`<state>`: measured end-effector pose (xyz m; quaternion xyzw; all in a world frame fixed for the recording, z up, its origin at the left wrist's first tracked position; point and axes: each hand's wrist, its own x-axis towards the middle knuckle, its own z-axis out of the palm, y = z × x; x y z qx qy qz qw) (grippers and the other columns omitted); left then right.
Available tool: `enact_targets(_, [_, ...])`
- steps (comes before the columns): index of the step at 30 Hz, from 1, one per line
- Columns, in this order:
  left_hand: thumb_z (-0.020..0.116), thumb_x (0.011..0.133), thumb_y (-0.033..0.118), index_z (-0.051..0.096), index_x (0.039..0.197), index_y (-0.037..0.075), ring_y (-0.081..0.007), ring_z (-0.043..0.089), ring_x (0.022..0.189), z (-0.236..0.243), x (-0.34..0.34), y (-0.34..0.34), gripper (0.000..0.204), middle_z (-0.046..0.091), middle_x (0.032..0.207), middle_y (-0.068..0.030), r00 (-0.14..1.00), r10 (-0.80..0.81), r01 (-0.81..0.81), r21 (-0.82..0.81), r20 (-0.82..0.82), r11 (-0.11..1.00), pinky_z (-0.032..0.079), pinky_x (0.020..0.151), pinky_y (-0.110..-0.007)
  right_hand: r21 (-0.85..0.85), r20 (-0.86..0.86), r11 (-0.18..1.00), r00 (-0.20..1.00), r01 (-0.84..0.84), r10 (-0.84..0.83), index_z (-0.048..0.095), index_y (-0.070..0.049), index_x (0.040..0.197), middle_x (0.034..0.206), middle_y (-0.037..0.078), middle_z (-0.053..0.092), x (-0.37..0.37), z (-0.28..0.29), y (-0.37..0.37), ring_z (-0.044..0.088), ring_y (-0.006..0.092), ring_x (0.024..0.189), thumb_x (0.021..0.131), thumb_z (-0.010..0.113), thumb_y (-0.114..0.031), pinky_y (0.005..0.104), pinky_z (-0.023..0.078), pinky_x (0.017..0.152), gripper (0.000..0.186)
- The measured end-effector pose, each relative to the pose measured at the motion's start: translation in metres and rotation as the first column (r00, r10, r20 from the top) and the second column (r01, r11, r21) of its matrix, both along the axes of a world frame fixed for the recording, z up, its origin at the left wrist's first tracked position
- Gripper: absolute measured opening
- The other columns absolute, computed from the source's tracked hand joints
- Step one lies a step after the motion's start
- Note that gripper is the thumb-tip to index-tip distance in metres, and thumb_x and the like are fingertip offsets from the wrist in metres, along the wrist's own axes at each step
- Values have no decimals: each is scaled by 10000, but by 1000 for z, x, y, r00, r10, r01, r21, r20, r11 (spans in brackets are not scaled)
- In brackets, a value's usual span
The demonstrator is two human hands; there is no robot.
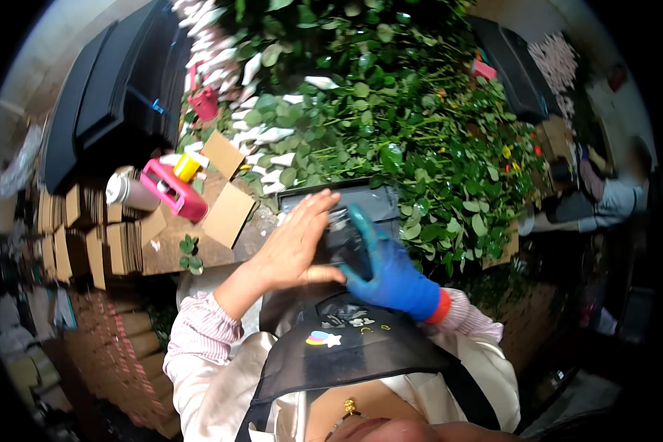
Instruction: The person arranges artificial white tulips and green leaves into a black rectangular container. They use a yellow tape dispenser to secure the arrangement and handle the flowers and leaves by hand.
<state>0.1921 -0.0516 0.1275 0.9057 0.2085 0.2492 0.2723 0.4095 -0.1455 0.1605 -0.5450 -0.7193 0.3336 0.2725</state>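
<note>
My bare left hand point(295, 241) lies along the left side of a dark, shiny, boxy thing point(340, 234), its fingers stretched forward and its thumb bent across the near side. From the right, my right hand point(394, 274), in a blue knit glove with a green-coated palm and an orange cuff, curves its fingers and thumb round the same thing. Its exact kind is hard to make out, since the hands cover much of it. Just beyond stands a black tray point(379, 209) at the table's near edge. Behind it spread many leafy green stems point(390, 140), with white-wrapped flower heads point(272, 135) at the left.
Left of the tray, cardboard pieces point(228, 215), a pink handled container point(178, 193) and a pale bottle point(131, 191) sit on the wooden table point(171, 250). Folded cardboard point(124, 249) is stacked farther left. Black bins point(125, 81) rise at the far left. A person point(619, 188) sits at the right.
</note>
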Motion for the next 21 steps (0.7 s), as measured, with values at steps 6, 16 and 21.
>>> enact_targets(6, [707, 843, 600, 386, 1494, -52, -414, 406, 1429, -12, 54, 31, 975, 366, 1578, -253, 974, -101, 115, 60, -204, 992, 317, 1202, -493, -52, -30, 938, 938, 343, -345, 279, 16, 1545, 1266, 248, 641, 94, -54, -27, 672, 391, 1093, 861, 744, -224, 452, 535, 941, 861])
enact_targets(16, [539, 1007, 439, 352, 1540, -41, -374, 295, 1519, -18, 73, 8, 742, 321, 1620, -242, 885, -75, 167, 162, -459, 973, 237, 1240, -472, -500, -409, 824, 766, 266, -496, 548, -26, 1325, 964, 36, 682, 146, -26, -9, 632, 130, 841, 958, 700, -256, 295, 528, 731, 459])
enact_targets(21, [553, 999, 416, 362, 1532, -51, -368, 267, 1534, -23, 69, 6, 733, 300, 1634, -237, 889, -57, 152, 175, -453, 973, 208, 1253, -465, -467, 444, 872, 892, 148, 86, 461, 26, 1407, 979, 262, 713, 131, 26, -27, 719, 399, 912, 892, 684, -429, 459, 570, 831, 722])
